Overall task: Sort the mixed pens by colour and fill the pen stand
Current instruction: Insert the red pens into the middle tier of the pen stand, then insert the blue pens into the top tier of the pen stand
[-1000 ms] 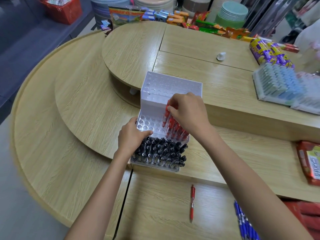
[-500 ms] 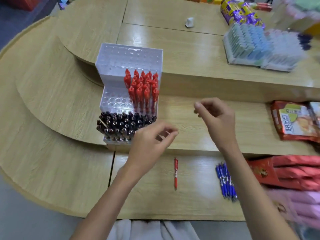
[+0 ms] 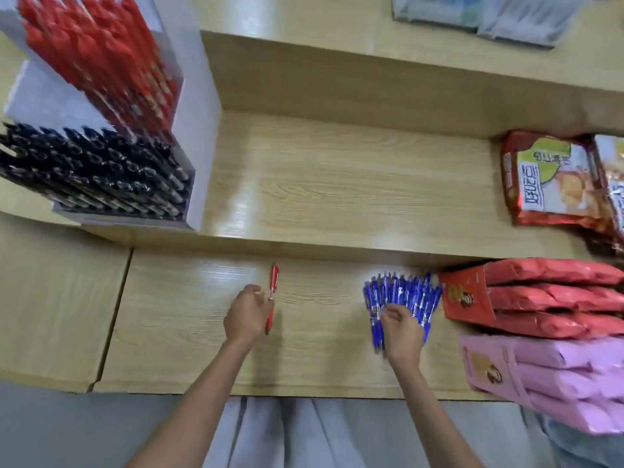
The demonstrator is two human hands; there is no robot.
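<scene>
red pen [image 3: 274,280] lies alone on the lowest step of the surface [image 3: 320,352], about midway along its front edge. long axis runs front-to-back, nearly square to that edge. left hand [image 3: 246,315] sits just left of it, fingers [image 3: 260,293] narrow and touching the barrel near its middle. blur hides whether the pinch has closed, so cannot tell.

right hand [image 3: 401,332] is on the blue pens [image 3: 405,292], a fanned bunch further toward the right edge, beside the red packets [image 3: 547,298]. its fingers are curled round the near ends of a few.

pen stand [image 3: 202,130] is far left, one step up, with red pens [image 3: 101,62] in the upper tier and black pens [image 3: 101,173] in the lower. no blue in the part that shows.

my read: the lone red pen is the left hand's job, since it's much nearer. pinch across the barrel, lift, carry up-left to the red tier.
</scene>
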